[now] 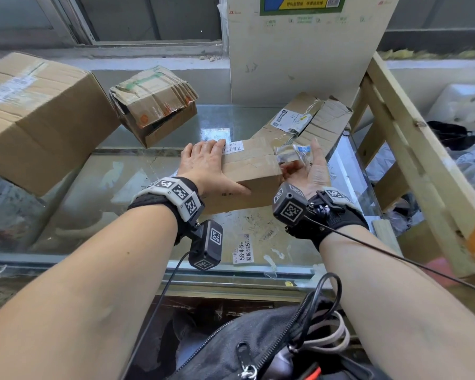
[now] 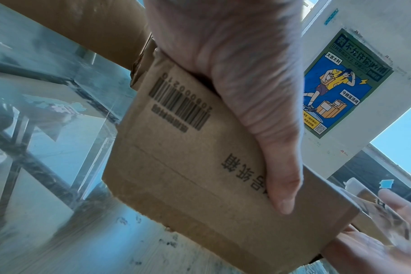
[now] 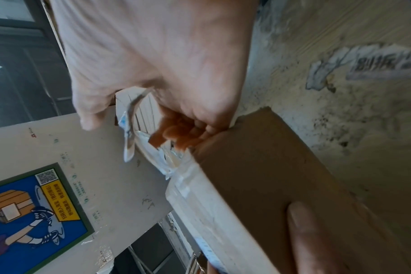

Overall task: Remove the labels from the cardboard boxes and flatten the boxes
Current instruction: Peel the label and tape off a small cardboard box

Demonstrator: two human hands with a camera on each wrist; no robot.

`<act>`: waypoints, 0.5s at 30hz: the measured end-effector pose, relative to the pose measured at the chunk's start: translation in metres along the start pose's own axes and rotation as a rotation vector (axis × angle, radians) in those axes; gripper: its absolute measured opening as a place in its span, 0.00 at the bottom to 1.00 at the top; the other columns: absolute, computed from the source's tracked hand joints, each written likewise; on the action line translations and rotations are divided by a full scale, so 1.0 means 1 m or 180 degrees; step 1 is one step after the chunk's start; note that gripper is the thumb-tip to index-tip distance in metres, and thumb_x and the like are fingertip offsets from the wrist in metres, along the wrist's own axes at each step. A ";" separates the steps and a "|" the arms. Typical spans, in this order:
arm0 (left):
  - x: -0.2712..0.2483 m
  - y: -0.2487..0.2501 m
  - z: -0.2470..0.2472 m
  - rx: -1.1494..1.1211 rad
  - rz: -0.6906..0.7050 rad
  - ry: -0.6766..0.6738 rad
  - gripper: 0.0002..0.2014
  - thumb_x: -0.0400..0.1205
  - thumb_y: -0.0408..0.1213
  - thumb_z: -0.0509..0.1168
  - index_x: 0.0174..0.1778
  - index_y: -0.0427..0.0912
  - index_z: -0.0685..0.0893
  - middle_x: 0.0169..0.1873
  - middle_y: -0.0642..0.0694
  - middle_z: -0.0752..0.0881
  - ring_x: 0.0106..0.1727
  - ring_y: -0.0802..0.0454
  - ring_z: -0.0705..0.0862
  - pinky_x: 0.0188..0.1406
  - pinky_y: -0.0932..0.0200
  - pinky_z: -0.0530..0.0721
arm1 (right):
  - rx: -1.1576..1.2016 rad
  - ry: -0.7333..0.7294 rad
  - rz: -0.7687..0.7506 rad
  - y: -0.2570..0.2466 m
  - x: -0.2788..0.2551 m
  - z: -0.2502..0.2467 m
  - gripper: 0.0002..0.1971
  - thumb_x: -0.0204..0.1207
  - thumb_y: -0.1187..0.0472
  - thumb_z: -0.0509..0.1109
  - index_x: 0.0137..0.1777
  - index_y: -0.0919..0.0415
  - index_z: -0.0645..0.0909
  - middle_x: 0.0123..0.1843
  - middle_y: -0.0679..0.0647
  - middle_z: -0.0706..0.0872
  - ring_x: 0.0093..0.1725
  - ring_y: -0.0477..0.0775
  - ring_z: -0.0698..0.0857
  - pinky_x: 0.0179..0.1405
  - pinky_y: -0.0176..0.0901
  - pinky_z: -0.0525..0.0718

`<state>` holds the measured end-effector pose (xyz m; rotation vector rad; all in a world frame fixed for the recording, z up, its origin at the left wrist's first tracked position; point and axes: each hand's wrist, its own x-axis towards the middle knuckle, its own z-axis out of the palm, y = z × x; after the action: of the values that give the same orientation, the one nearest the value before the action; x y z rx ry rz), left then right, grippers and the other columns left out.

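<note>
Left hand (image 1: 203, 163) gripped the small box (image 1: 251, 174); right hand (image 1: 309, 167) pinched crumpled peeled tape (image 1: 290, 153) at its end.

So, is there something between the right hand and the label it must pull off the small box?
Nothing visible. The right hand already pinches the crumpled label at the end of the small box, which the left hand holds.

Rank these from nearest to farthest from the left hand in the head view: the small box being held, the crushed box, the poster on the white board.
1. Small box: gripped by the left hand at its left end.
2. Crushed box: beyond the hand, slightly left, on the glass table.
3. Poster: farthest, high on the white board behind.
</note>
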<state>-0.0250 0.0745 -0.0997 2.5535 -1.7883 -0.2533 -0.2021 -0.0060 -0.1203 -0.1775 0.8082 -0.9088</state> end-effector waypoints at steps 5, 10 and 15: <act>-0.004 0.002 -0.001 0.0014 -0.0034 -0.0009 0.63 0.59 0.77 0.68 0.84 0.49 0.51 0.81 0.48 0.59 0.83 0.48 0.54 0.83 0.44 0.43 | -0.0248 -0.0217 0.0086 -0.001 -0.013 -0.001 0.20 0.73 0.47 0.73 0.54 0.63 0.79 0.52 0.59 0.85 0.53 0.58 0.83 0.53 0.50 0.85; -0.008 0.003 -0.001 0.0018 -0.0066 -0.0012 0.63 0.60 0.77 0.68 0.84 0.49 0.50 0.82 0.47 0.58 0.83 0.48 0.53 0.83 0.44 0.43 | -0.0451 -0.0351 0.0140 -0.001 -0.020 -0.003 0.10 0.79 0.55 0.68 0.48 0.62 0.79 0.45 0.57 0.90 0.55 0.56 0.83 0.57 0.49 0.81; -0.011 0.004 0.000 0.0035 -0.0091 0.0009 0.63 0.60 0.77 0.68 0.84 0.49 0.50 0.82 0.47 0.58 0.83 0.48 0.53 0.83 0.44 0.43 | -0.0837 -0.0262 0.0188 0.004 -0.015 -0.002 0.06 0.80 0.62 0.67 0.44 0.64 0.81 0.45 0.55 0.91 0.56 0.55 0.81 0.72 0.50 0.74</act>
<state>-0.0329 0.0836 -0.0982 2.5871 -1.7581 -0.2408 -0.2063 0.0078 -0.1153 -0.4160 0.8501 -0.7330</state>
